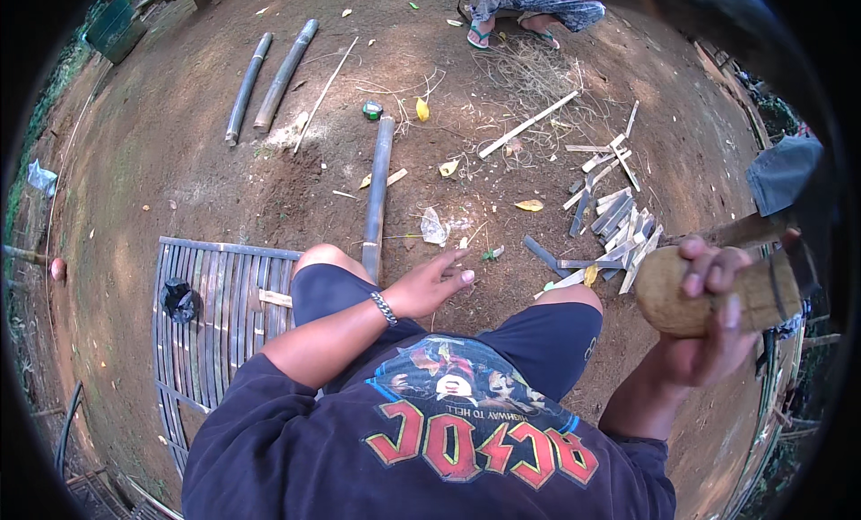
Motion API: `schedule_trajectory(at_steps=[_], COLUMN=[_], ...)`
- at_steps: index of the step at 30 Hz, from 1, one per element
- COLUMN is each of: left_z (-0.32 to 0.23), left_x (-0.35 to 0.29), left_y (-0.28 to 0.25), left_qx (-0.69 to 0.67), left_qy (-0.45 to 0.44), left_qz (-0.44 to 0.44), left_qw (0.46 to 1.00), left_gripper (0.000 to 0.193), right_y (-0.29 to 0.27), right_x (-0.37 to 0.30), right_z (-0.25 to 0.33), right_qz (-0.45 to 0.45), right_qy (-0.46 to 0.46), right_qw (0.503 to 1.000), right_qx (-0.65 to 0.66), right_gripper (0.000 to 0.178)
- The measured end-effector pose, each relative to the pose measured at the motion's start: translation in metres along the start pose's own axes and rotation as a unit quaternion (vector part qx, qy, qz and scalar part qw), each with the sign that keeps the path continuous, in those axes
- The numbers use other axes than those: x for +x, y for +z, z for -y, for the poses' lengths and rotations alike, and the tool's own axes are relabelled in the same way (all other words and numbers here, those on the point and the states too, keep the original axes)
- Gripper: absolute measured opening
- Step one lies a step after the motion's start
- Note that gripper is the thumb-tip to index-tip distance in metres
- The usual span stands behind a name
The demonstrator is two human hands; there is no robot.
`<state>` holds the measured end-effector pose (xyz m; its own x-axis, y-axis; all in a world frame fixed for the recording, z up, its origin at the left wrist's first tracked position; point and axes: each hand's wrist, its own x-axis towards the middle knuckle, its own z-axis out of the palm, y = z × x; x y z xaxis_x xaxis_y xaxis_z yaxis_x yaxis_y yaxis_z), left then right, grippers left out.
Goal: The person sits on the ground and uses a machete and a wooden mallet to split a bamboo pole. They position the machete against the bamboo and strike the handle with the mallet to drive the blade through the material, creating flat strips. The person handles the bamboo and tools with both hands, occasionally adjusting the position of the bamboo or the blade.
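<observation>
While the right hand [704, 350] grips the wooden-handled tool [664, 296], right of frame | left hand [421, 291] spread, apparently empty, at centre, near bamboo pole [378, 193] | advised: firm hold, left hand kept clear of tool.

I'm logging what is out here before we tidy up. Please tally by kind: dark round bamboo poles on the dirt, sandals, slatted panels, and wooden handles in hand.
Bamboo poles: 3
Sandals, worn by another person: 2
Slatted panel: 1
Wooden handle, in the right hand: 1
Total: 7
</observation>
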<state>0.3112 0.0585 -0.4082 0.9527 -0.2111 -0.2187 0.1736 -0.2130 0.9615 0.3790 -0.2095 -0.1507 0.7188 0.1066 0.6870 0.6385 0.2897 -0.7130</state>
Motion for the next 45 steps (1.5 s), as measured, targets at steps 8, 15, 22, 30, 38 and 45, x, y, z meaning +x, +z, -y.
schedule_trajectory(at_steps=[8, 15, 22, 30, 38, 45], left_z=[0.027, 0.073, 0.077, 0.074, 0.085, 0.072], left_x=[-0.015, -0.033, -0.037, -0.041, -0.031, -0.028], left_y=[0.008, 0.025, 0.02, 0.019, 0.026, 0.018], left_qx=[-0.066, 0.0, -0.032, -0.032, -0.033, -0.034], left_qy=[-0.087, -0.109, -0.116, -0.151, -0.159, -0.161], left_qz=[0.03, 0.051, 0.015, 0.027, 0.03, 0.047], left_qw=[0.994, 0.993, 0.993, 0.988, 0.986, 0.985], left_gripper=[0.064, 0.069, 0.071, 0.069, 0.069, 0.067], right_y=[0.006, 0.012, 0.027, -0.012, 0.011, 0.012], right_x=[-0.013, -0.053, -0.058, 0.065, -0.041, -0.075], right_z=[-0.023, -0.155, -0.137, -0.004, -0.098, -0.191], right_qz=[0.036, 0.135, 0.083, 0.127, 0.073, 0.173], right_qy=[0.121, 0.416, 0.35, -0.07, 0.323, 0.383], right_qw=[0.989, 0.89, 0.929, 0.989, 0.921, 0.871], right_qx=[-0.075, -0.127, -0.084, -0.028, -0.204, -0.255], right_gripper=[0.049, 0.03, 0.033, 0.039, 0.05, 0.027])
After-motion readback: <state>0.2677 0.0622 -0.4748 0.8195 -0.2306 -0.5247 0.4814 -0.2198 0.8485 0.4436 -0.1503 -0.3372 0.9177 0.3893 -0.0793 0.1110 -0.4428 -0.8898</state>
